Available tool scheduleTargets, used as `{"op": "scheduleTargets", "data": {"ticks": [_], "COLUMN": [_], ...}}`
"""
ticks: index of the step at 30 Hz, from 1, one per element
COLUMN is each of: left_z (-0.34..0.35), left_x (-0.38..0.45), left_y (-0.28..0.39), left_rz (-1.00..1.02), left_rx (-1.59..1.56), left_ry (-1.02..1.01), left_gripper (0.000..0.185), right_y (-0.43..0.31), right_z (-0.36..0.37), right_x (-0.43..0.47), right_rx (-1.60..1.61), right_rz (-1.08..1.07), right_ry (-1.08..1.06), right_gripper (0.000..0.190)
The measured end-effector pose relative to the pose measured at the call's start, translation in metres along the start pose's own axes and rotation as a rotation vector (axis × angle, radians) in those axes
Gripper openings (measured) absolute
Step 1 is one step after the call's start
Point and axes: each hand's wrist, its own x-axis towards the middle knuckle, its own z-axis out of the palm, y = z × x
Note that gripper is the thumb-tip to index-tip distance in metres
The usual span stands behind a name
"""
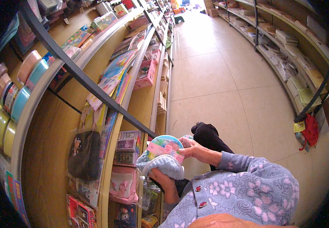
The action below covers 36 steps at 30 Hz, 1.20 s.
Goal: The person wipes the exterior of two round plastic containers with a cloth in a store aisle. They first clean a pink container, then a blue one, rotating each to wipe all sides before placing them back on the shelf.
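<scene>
A round plastic tub point(161, 141) with a light-blue rim is tilted up in front of me. A pink label with writing crosses its clear face, and coloured contents show through. My right hand point(194, 148) grips the tub by its right side, thumb on the face and fingers behind. From below, my left hand point(161, 176) holds a folded light-blue terry cloth point(164, 165) against the tub's lower edge. The cloth hides most of the left fingers.
Shelving with a dark metal upright point(96, 95) stands close on my left. It carries similar tubs point(21, 102), a black pouch point(84, 155), books point(118, 68) and a pink box point(145, 75). Across the tiled aisle point(204, 71) is another stocked shelf point(278, 48); a red item point(310, 129) hangs at its end.
</scene>
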Motion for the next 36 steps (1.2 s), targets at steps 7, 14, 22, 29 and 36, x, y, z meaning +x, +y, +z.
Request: {"op": "scheduleTargets", "data": {"ticks": [7, 14, 22, 29, 36], "left_z": [-0.031, -0.030, -0.107, -0.071, -0.058], "left_x": [0.023, 0.026, 0.061, 0.030, 0.022], "left_y": [-0.045, -0.056, -0.137, -0.094, -0.064], "left_rz": [0.119, -0.007, -0.103, -0.192, -0.229], "left_rx": [-0.016, -0.123, -0.171, -0.249, -0.386], "left_ry": [-0.084, -0.157, -0.270, -0.306, -0.358], "left_gripper": [0.059, 0.063, 0.065, 0.072, 0.066], "right_y": [0.009, 0.022, 0.026, 0.015, 0.004], "right_z": [-0.008, -0.017, -0.024, -0.023, -0.026], "right_x": [0.004, 0.010, 0.011, 0.008, 0.009], "right_rx": [0.052, 0.405, 0.470, 0.252, -0.105], "right_rz": [0.009, 0.066, 0.113, 0.114, -0.027], "right_ry": [-0.003, -0.122, -0.203, -0.149, -0.111], "right_gripper": [0.052, 0.048, 0.047, 0.053, 0.076]}}
